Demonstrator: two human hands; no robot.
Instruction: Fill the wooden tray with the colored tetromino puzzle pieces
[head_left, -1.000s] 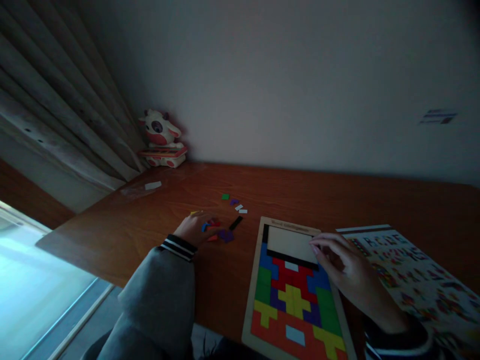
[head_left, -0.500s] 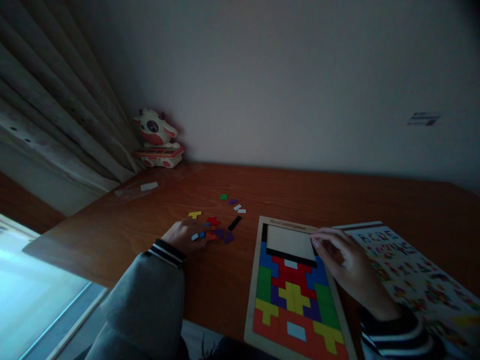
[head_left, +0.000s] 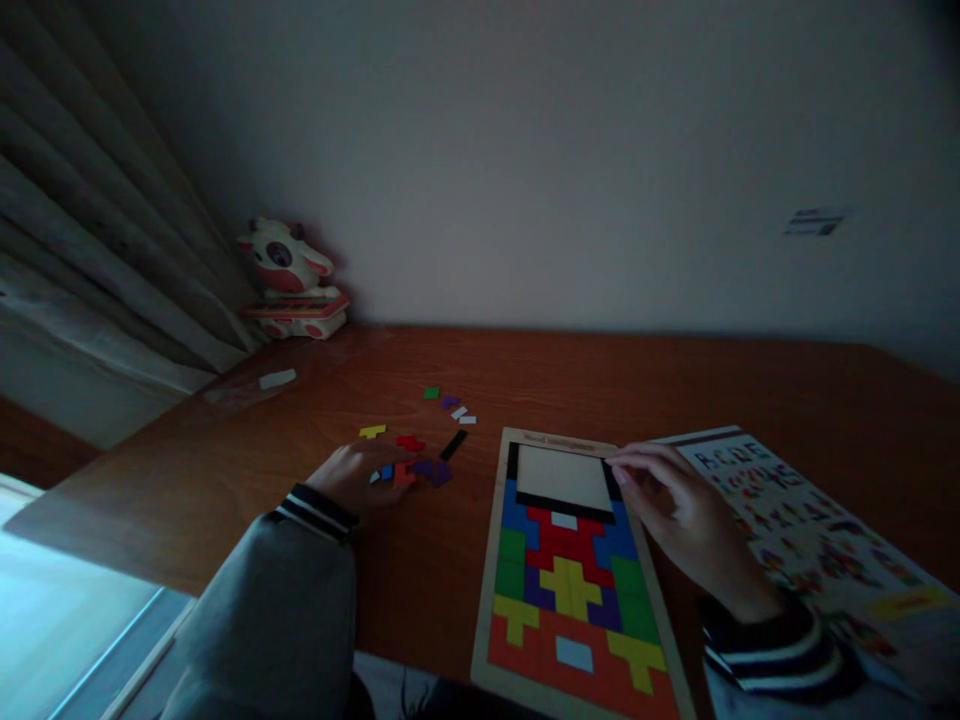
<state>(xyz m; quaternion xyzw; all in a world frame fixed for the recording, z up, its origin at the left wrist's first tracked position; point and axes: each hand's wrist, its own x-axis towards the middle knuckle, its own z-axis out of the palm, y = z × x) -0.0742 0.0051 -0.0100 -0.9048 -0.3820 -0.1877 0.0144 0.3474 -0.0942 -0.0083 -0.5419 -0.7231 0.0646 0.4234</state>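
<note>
A wooden puzzle board (head_left: pixel 487 570) is partly filled with coloured pieces, among them a yellow cross shape (head_left: pixel 570 588) near its middle. Black pieces edge a bare pale area (head_left: pixel 564 478) at its top. My right hand (head_left: pixel 664 505) touches the board's upper right edge, thumb and forefinger pressed together by a black strip; whether they grip it is unclear. Over loose pieces on the left, my left hand (head_left: pixel 358 480) lies with fingers partly hidden and blurred, beside an orange-red piece (head_left: pixel 403 474) and a blue piece (head_left: pixel 387 472). Purple pieces (head_left: pixel 433 470) lie just right of it.
Farther back lie a black strip (head_left: pixel 453 445), a green piece (head_left: pixel 432 393), white pieces (head_left: pixel 467 420) and a yellow piece (head_left: pixel 373 431). A printed pattern sheet (head_left: pixel 810 530) is at the right. A toy cow (head_left: pixel 292 280) stands at the back left.
The view has shifted, so most things appear farther left. My left hand has moved slightly over the loose pieces. My right hand stays at the board's upper right edge.
</note>
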